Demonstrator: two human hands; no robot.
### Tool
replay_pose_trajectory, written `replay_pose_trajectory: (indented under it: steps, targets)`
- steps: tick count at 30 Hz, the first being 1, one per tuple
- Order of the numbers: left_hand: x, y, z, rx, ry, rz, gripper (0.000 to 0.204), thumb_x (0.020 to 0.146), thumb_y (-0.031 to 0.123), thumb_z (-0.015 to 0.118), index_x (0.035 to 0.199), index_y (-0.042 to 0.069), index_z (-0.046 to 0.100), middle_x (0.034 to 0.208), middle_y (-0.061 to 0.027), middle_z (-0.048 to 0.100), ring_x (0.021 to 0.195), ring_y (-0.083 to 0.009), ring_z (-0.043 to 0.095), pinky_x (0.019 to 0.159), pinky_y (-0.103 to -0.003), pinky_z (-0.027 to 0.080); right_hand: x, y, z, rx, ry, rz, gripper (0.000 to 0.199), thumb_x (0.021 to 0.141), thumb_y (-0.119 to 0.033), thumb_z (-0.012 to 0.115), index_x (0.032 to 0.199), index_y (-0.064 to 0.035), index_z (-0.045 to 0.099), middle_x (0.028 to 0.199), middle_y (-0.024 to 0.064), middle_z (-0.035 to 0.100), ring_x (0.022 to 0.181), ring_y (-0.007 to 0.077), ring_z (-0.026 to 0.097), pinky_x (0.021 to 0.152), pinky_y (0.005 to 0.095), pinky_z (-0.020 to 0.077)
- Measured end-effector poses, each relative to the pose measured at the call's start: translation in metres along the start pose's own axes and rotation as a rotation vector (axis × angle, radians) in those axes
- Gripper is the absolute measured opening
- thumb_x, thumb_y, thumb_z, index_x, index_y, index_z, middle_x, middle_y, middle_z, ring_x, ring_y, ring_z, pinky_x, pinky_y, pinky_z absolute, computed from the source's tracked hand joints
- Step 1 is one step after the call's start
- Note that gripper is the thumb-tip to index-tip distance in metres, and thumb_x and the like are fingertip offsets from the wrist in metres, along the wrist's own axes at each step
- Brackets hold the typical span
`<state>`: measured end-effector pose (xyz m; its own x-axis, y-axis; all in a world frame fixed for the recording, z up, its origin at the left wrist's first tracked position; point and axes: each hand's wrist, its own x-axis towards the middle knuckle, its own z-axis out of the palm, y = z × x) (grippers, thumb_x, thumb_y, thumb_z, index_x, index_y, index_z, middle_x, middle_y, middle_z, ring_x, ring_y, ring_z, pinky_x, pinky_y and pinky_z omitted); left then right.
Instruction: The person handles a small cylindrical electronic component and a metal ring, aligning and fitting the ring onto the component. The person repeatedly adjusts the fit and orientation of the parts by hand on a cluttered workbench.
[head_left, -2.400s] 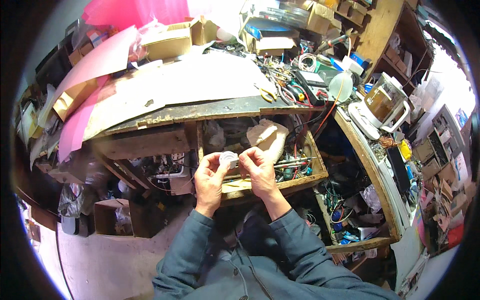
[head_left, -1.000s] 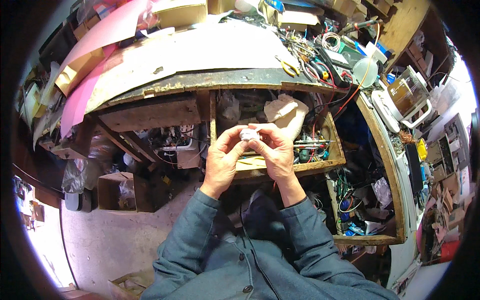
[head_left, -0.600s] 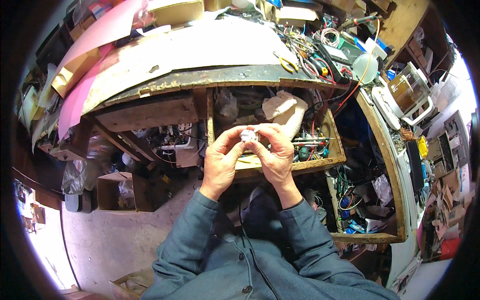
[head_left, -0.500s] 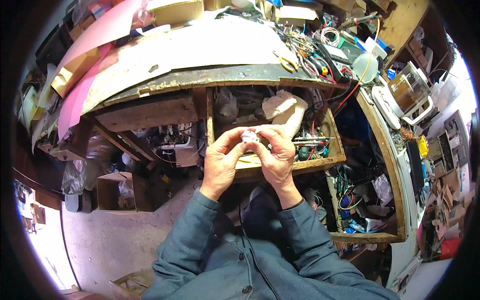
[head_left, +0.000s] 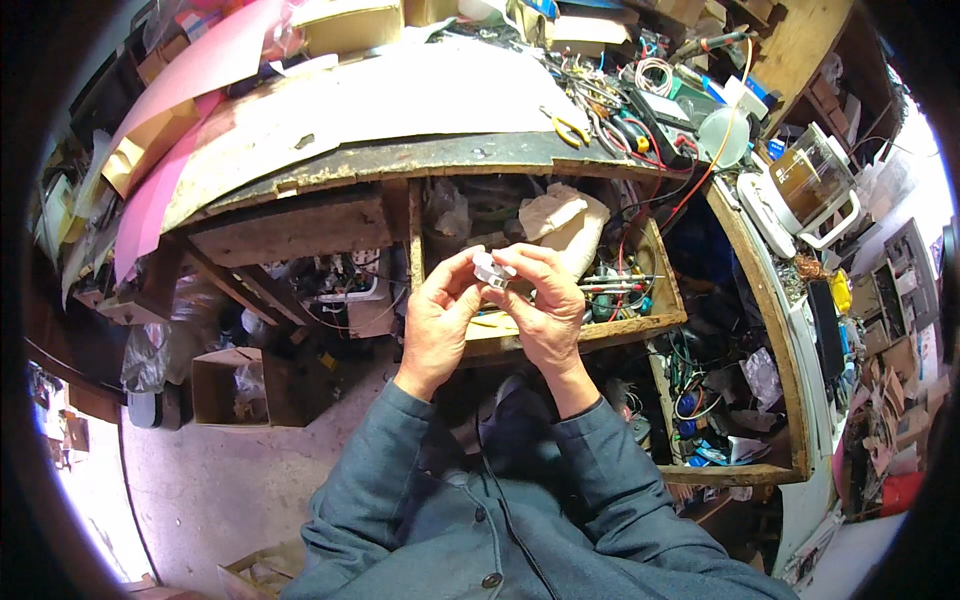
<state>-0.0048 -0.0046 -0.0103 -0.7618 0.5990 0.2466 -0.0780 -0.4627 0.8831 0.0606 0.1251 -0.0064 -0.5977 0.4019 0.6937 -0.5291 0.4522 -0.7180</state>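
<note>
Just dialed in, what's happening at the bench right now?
A person in a grey-blue jacket sits at a cluttered wooden workbench, holding a small white plastic part between both hands over an open wooden drawer full of tools and wires. The left hand pinches it from the left, and the right hand grips it from the right with fingertips on top. What the part is cannot be told at this size.

Small white plastic part (head_left: 492, 270), smooth and slightly glossy, pinched between left hand (head_left: 438, 322) and right hand (head_left: 545, 310). Rough, worn wooden drawer (head_left: 590, 330) beneath, crumpled matt brown paper (head_left: 562, 218) at 1 o'clock from the part. Scuffed dark-edged wood workbench (head_left: 400, 160) at 12 o'clock, matt pink card (head_left: 190, 90) at 10 o'clock, glossy clear glass jug (head_left: 812, 178) at 2 o'clock, blue-grey matt cloth sleeves (head_left: 380, 470) at 6.
</note>
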Motion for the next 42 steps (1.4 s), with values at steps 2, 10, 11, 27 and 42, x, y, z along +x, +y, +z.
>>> replay_pose_trajectory:
  steps: [2, 10, 11, 27, 42]
  targets:
    - [0.0001, 0.0007, 0.0000, 0.008, -0.004, -0.003, 0.042, 0.099, -0.002, 0.056, 0.141, 0.000, 0.051, 0.130, -0.0100, 0.062, 0.121, -0.0184, 0.060, 0.104, -0.032, 0.049, 0.0010, -0.0014, -0.0002, 0.000, -0.013, 0.006, 0.045, 0.074, 0.000, 0.085, 0.116, -0.0102, 0.074, 0.113, 0.0065, 0.064, 0.099, 0.0157, 0.062, 0.085, 0.0279, 0.0527]
    - [-0.0019, 0.0053, -0.0063, -0.226, -0.067, -0.099, 0.050, 0.100, 0.016, 0.061, 0.145, -0.003, 0.047, 0.131, -0.0110, 0.061, 0.118, -0.0178, 0.061, 0.101, -0.033, 0.049, 0.0013, -0.0008, -0.0015, 0.024, -0.096, 0.062, 0.049, 0.073, 0.007, 0.080, 0.118, -0.0109, 0.073, 0.111, 0.0046, 0.055, 0.096, 0.0127, 0.060, 0.083, 0.0244, 0.0523]
    - [-0.0023, 0.0051, -0.0053, -0.192, -0.072, -0.087, 0.052, 0.100, 0.018, 0.061, 0.145, -0.003, 0.046, 0.131, -0.0111, 0.061, 0.118, -0.0177, 0.061, 0.101, -0.032, 0.049, 0.0011, -0.0005, -0.0015, 0.012, -0.103, 0.059, 0.049, 0.073, 0.008, 0.079, 0.118, -0.0109, 0.073, 0.111, 0.0045, 0.055, 0.096, 0.0123, 0.060, 0.083, 0.0239, 0.0522]
    - [-0.0028, 0.0078, -0.0034, -0.150, -0.021, -0.041, 0.046, 0.104, 0.028, 0.054, 0.137, -0.004, 0.054, 0.126, -0.0103, 0.063, 0.112, -0.0166, 0.062, 0.097, -0.032, 0.052, 0.0070, -0.0023, -0.0077, 0.294, -0.259, 0.293, 0.043, 0.089, 0.000, 0.070, 0.131, -0.0014, 0.061, 0.115, 0.0032, 0.057, 0.092, 0.0085, 0.056, 0.082, 0.0226, 0.0509]
    - [-0.0026, 0.0065, -0.0040, -0.166, 0.005, -0.058, 0.056, 0.105, 0.037, 0.051, 0.145, -0.002, 0.047, 0.125, -0.0090, 0.061, 0.110, -0.0162, 0.062, 0.096, -0.032, 0.052, 0.0052, 0.0013, -0.0028, 0.318, -0.242, 0.382, 0.042, 0.089, -0.003, 0.073, 0.130, -0.0022, 0.062, 0.109, 0.0002, 0.059, 0.089, 0.0060, 0.055, 0.079, 0.0212, 0.0496]
